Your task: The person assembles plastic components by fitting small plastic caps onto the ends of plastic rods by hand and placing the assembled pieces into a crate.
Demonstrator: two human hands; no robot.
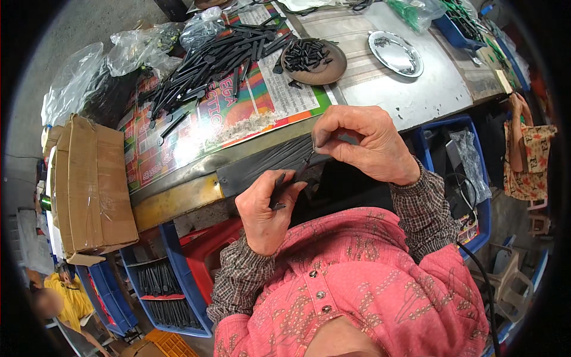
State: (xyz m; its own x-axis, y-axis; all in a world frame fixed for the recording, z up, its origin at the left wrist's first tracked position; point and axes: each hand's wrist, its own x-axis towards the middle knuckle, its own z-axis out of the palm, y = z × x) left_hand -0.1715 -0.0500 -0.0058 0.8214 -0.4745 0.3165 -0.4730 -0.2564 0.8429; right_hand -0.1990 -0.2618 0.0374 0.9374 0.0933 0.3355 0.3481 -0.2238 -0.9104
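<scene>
In front of my chest, my left hand (266, 209) is closed around a slim black plastic stick (306, 163), whose tip points up toward the other hand. Thumb and forefinger of my right hand (370, 144) are pinched together just above that tip. Something small and thin, perhaps metal, shows at the pinch, but it is too tiny to name. A heap of similar long black plastic sticks (205, 70) lies on the table beyond my left hand. Beyond my right hand, a brown round dish (334, 70) holds short black pieces, and a white plate (378, 53) carries small thin bits.
A cardboard box (98, 184) stands at the table's left end, near clear plastic bags (143, 49). Blue crates (205, 318) with black sticks sit below left; another blue bin (485, 217) is at right. A person in yellow (71, 297) is at far lower left.
</scene>
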